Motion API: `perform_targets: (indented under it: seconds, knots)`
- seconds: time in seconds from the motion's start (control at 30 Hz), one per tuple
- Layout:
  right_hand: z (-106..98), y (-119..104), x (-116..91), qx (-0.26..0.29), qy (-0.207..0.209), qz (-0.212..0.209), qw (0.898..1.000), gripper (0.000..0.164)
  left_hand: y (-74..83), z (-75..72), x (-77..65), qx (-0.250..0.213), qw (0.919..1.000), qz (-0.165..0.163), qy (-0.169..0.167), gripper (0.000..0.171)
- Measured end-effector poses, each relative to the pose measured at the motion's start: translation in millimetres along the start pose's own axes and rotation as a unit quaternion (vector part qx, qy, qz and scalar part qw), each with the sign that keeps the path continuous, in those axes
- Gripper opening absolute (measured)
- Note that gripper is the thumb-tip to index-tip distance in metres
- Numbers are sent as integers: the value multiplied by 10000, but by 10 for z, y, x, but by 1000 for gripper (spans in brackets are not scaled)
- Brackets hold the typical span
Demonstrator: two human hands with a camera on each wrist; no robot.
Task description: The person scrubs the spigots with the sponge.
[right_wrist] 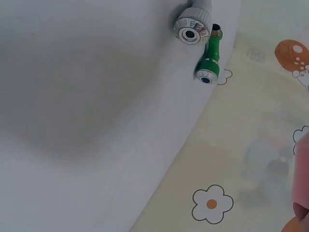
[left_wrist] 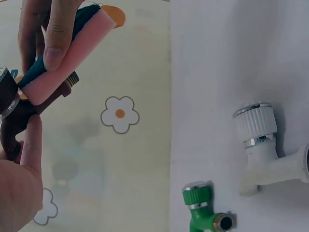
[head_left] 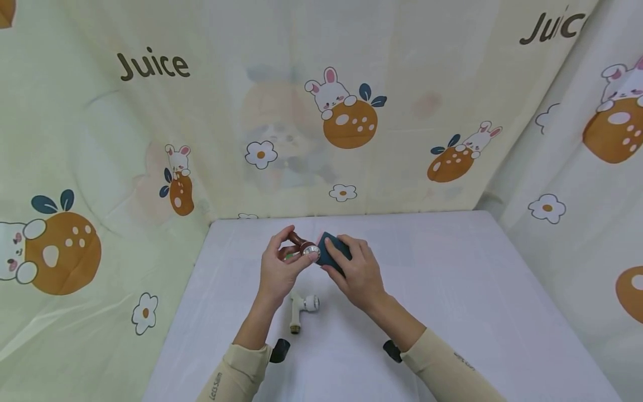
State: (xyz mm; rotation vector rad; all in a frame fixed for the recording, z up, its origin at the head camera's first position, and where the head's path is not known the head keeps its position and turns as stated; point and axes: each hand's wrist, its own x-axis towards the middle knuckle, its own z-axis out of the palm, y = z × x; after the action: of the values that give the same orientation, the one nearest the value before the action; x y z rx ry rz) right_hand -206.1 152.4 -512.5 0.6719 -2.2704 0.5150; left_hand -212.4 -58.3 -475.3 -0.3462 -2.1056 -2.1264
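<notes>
My left hand [head_left: 275,278] holds a dark brown tap [left_wrist: 17,118] with a ribbed knob, raised above the table. In my right hand [head_left: 363,272] is a sponge [left_wrist: 72,63], pink on one side and dark teal on the other. Thumb and fingers grip the sponge, and its pink side lies against the tap's body in the left wrist view. At the right wrist view's edge only a bit of pink sponge [right_wrist: 301,169] shows. My left fingers hide part of the tap.
A white tap [head_left: 296,314] lies on the white-covered table [head_left: 432,290], nearer me than my hands. Beyond it is a green tap [left_wrist: 198,195], mostly hidden behind my left hand in the head view. A patterned curtain [head_left: 402,173] stands along the table's back and sides.
</notes>
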Motion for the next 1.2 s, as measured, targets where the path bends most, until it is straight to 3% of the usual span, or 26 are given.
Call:
perform_targets:
  seconds: [0.23, 0.4, 0.6, 0.67, 0.77, 0.87, 0.97, 1.2]
  knots:
    - [8, 42, -5, -22, -58, 22, 10000, 61, -24, -27, 6, 9, 9999, -94, 69, 74]
    - [-1, 45, 11, 165, -222, 368, 9989, 59, -40, -67, 24, -190, 9992, -306, 193, 71]
    - [0, 17, 35, 1140, -151, 1150, 9867, 58, -41, -127, 81, -1034, 9916, -586, 513, 62]
    - [10, -19, 22, 1579, 15, 1122, 9811, 59, -29, -131, 95, -1281, 9880, -619, 608, 60]
    - [27, -114, -6, 1993, 145, 725, 9771, 60, -17, -108, 105, -1522, 9836, -745, 619, 60]
    - [46, -216, -12, 2099, 212, 397, 9767, 59, -4, -66, 98, -1663, 9811, -897, 411, 60]
    - [55, -284, 0, 2046, 299, 366, 9777, 58, 3, -35, 85, -1767, 9788, -1032, 24, 54]
    - [22, -280, 15, 2026, 440, 337, 9777, 57, -1, -97, 72, -1289, 9787, -1175, -1083, 45]
